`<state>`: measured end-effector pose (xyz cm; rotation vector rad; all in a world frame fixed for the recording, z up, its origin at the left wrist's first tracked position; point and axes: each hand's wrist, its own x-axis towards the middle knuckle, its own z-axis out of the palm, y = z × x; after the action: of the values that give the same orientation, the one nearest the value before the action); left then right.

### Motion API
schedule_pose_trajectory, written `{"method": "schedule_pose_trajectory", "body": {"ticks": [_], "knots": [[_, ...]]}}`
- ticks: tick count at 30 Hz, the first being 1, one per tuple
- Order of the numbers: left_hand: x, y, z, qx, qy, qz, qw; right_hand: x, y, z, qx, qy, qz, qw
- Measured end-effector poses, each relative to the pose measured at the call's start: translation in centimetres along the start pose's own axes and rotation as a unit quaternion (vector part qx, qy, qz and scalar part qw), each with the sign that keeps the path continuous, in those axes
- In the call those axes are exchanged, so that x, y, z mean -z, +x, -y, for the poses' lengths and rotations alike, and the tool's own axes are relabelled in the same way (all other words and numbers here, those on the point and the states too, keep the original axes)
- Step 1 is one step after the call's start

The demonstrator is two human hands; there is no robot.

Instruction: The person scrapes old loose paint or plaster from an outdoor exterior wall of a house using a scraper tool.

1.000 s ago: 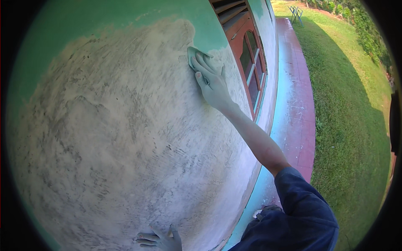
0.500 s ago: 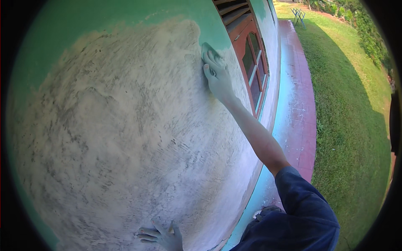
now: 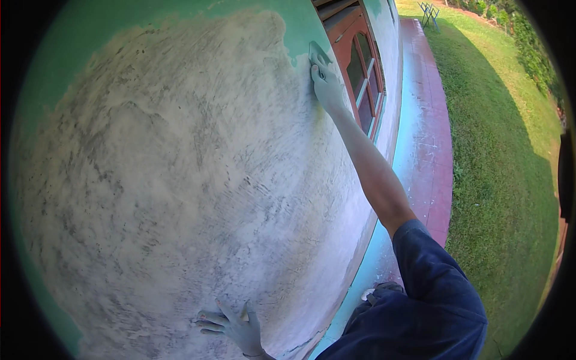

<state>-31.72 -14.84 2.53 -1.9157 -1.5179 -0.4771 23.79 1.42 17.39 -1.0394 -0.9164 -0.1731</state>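
Observation:
Up near the window, my right hand (image 3: pixel 329 89) is closed on a flat, dust-coated scraper (image 3: pixel 319 53), its face against the wall. The scraper lies at the boundary between green paint (image 3: pixel 301 33) and the bare, whitish, scratched patch of wall (image 3: pixel 180 156). Part of its handle is hidden by my fingers. At the bottom, my left hand (image 3: pixel 239 327) rests on the scraped surface with its fingers spread and nothing held. Pale dust covers both hands.
A red-brown framed window (image 3: pixel 363 78) with slatted vents sits just right of my right hand. Along the wall's foot runs a red walkway (image 3: pixel 435 144) with a pale blue dusty strip. Grass (image 3: pixel 498 180) lies beyond, with a blue folding stand (image 3: pixel 429 15) far off.
My right hand has moved up and to the right with the scraper, closer to the window. My left hand still lies spread on the wall; the view has shifted slightly.

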Motion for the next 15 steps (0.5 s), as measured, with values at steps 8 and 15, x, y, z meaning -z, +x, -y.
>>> {"method": "schedule_pose_trajectory", "body": {"ticks": [8,15], "knots": [[0.8,-0.4,0.0,-0.011,0.001,-0.007,1.0,1.1,-0.7,-0.2,0.068,-0.075,0.032,0.994],[0.8,-0.6,0.8,-0.006,0.01,-0.027,1.0,-2.0,-4.9,5.2,0.222,-0.204,0.081,0.95]]}}
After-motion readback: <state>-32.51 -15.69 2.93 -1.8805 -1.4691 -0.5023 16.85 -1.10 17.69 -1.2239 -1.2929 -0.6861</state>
